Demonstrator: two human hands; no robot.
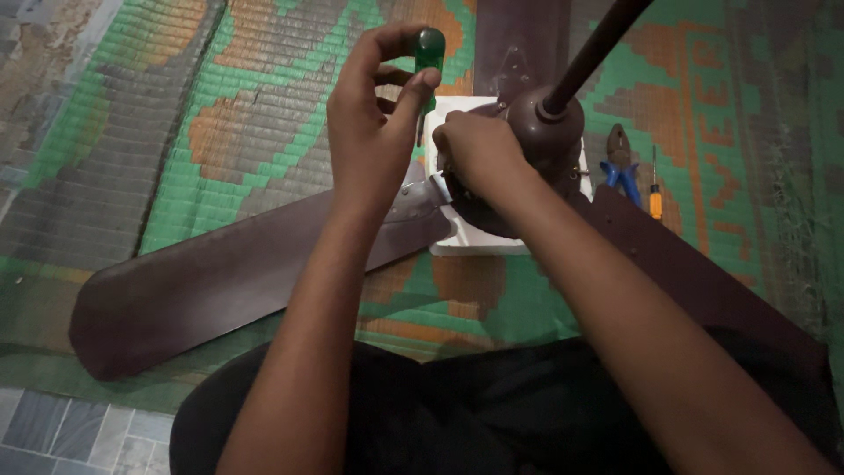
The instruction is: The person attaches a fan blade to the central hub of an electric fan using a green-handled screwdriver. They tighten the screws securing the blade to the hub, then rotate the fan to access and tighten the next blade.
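1. Left hand [374,123] — raised above the fan, its fingers curled around the green handle of a screwdriver [429,54]. Thumb and fingertips pinch the handle near its top, a grip suited to twirling the tool about its own axis; the shaft points down toward the joint where a blade meets the motor.

2. Right hand [475,149] — closed and pressed against the near-left side of the motor housing [549,132]. What the fingers pinch, if anything, cannot be told, as they are tucked under. The placement seems meant to steady the housing just beside the screwdriver's tip.

3. Ceiling fan — dark brown, lying on the mat in front of the seated person, its down rod [598,48] slanting up and to the far right. The motor rests on a white block [479,237], which seems to lift it so that the blades lie level.

4. Left blade [229,281] — reaches toward the near left; its metal bracket [413,198] meets the motor directly under the left hand. A second blade [703,281] runs to the near right beneath the right forearm.

5. Spare tools — blue-handled pliers [621,163] and a small orange-handled screwdriver [655,189] lie on the woven green-and-orange mat [246,114], right of the motor, within reach but untouched.
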